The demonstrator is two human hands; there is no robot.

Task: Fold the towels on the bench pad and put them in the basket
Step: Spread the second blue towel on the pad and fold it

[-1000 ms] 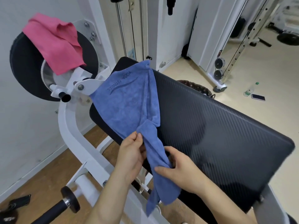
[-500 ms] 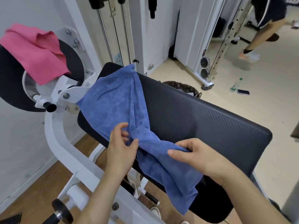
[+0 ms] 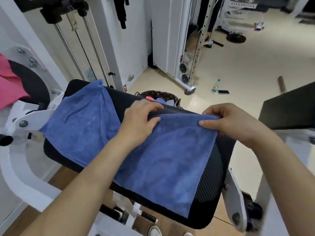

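Towels two: blue towel (image 3: 167, 159), pink towel (image 3: 8, 86).

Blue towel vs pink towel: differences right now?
The blue towel lies spread across the bench pad; the pink towel hangs bunched on the machine at the left edge. The left hand and right hand hold the blue towel's far edge; the pink towel is untouched. Neither is in the basket.
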